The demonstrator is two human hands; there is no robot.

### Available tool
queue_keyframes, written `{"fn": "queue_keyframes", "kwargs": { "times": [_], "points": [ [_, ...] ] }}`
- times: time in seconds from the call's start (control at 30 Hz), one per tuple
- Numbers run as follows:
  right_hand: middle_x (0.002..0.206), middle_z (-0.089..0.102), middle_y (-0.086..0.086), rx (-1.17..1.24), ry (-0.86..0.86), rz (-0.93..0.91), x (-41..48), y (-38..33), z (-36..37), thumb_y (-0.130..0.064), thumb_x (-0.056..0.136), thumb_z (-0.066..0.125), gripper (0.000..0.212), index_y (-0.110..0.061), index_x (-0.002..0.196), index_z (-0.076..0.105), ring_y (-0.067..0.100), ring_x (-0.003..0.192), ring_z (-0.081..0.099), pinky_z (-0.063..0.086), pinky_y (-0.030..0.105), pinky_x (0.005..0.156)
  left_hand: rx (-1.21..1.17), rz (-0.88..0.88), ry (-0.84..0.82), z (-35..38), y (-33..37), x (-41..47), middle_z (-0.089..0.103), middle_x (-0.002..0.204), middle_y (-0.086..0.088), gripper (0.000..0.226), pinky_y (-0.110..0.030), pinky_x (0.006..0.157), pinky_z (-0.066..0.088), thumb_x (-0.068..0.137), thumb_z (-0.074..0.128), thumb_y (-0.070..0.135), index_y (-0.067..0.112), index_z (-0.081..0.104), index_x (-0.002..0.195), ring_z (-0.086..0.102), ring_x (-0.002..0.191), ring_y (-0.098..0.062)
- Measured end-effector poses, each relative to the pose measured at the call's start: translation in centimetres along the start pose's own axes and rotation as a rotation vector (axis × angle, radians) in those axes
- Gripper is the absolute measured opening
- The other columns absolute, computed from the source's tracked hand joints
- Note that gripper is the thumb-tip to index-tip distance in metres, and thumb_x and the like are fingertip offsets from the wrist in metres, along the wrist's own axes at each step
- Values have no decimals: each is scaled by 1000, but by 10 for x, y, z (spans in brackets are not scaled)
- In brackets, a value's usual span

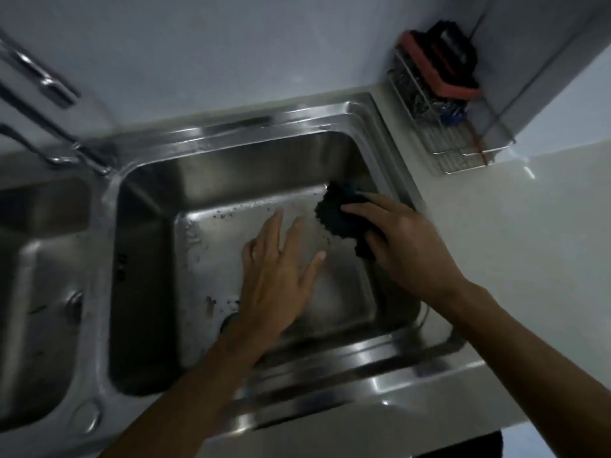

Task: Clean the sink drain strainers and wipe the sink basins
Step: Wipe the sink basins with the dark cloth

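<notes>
Rt basin (145, 259): drain (228, 320) near-left, partly hidden by wrist. Left grip (281, 276) spread flat on basin floor. Right grip (406, 246) pinching dark cloth (337, 216) against far-right corner. Wire rack (463, 153) w/ sponge (439, 71) beyond, on worktop (529, 259).

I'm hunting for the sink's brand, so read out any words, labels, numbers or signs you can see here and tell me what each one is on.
No text is readable here.
Small dark marks on the left wall of the right basin: too blurred to read.
Red and black sponge in the wire rack: no legible label.
Dark scouring pad in the right hand: no print visible.
</notes>
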State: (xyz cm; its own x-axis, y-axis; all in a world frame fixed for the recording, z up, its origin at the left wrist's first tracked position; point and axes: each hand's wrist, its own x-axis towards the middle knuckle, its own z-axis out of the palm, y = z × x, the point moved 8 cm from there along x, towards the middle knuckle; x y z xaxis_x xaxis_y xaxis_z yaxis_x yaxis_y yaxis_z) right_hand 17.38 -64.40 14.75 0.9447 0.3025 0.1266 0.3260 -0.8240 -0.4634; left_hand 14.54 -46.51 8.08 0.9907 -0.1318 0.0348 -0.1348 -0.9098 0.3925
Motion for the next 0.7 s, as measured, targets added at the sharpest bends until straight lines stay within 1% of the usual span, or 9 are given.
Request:
{"fn": "queue_keyframes", "kwargs": {
  "times": [0.1, 0.17, 0.23, 0.3, 0.4, 0.5, 0.57, 0.63, 0.7],
  "points": [
    [139, 60, 12, 37, -149, 36, 27, -2, 71, -1, 92, 61, 44, -12, 135, 64, 30, 118, 63, 52, 41, 104, 119, -85, 12, -32, -76, -18, 16, 173, -9, 66, -53, 121, 22, 105, 37, 59, 22, 37, 159, 22, 157, -29],
    [139, 58, 19, 5, -241, 201, 39, 31, 121, 3, 92, 58, 48, -9, 139, 60, 37, 119, 62, 48, 41, 107, 224, -104, 28, -54, -121, -29, 17, 172, -12, 66, -57, 119, 24, 106, 36, 59, 21, 34, 160, 27, 154, -33],
    [148, 46, 26, -47, -304, 403, 45, 67, 162, 3, 95, 52, 56, -6, 150, 46, 44, 127, 53, 43, 44, 110, 322, -118, 49, -75, -165, -40, 21, 170, -16, 69, -60, 116, 26, 104, 35, 58, 18, 35, 160, 34, 150, -37],
    [160, 24, 30, -111, -353, 455, 53, 77, 200, -3, 100, 50, 65, -3, 159, 24, 47, 142, 36, 34, 44, 117, 381, -135, 57, -88, -202, -47, 25, 168, -19, 70, -62, 116, 27, 102, 34, 59, 16, 41, 156, 33, 150, -38],
    [165, 3, 31, -45, -335, 334, 86, 43, 253, -14, 105, 45, 68, -3, 161, 8, 46, 153, 8, 19, 46, 124, 373, -176, 51, -90, -234, -48, 23, 168, -19, 70, -62, 118, 26, 102, 34, 63, 16, 44, 153, 27, 154, -36],
    [165, 3, 30, -2, -323, 230, 126, -7, 290, -16, 106, 43, 67, -5, 162, 7, 46, 152, 13, 28, 54, 120, 293, -197, 144, -90, -240, -50, 26, 167, -17, 68, -59, 118, 26, 102, 39, 63, 16, 45, 152, 30, 152, -35],
    [164, 5, 33, 0, -374, 88, 139, -51, 309, -12, 105, 46, 66, -1, 160, 12, 48, 150, 19, 32, 55, 117, 262, -198, 209, -93, -242, -53, 29, 167, -16, 65, -57, 117, 27, 103, 41, 61, 15, 49, 150, 34, 151, -33],
    [162, 10, 36, 34, -471, -118, 134, -101, 326, -6, 102, 50, 63, 4, 157, 20, 50, 150, 21, 31, 55, 120, 233, -206, 247, -96, -245, -55, 30, 167, -16, 64, -55, 116, 27, 104, 42, 59, 14, 51, 149, 34, 152, -32],
    [164, 11, 32, 34, -573, -293, 117, -138, 339, -3, 100, 52, 63, 1, 157, 24, 47, 153, 17, 22, 50, 125, 233, -208, 246, -96, -246, -55, 30, 167, -17, 64, -54, 116, 27, 105, 40, 59, 15, 51, 149, 34, 152, -31]
  ]
}}
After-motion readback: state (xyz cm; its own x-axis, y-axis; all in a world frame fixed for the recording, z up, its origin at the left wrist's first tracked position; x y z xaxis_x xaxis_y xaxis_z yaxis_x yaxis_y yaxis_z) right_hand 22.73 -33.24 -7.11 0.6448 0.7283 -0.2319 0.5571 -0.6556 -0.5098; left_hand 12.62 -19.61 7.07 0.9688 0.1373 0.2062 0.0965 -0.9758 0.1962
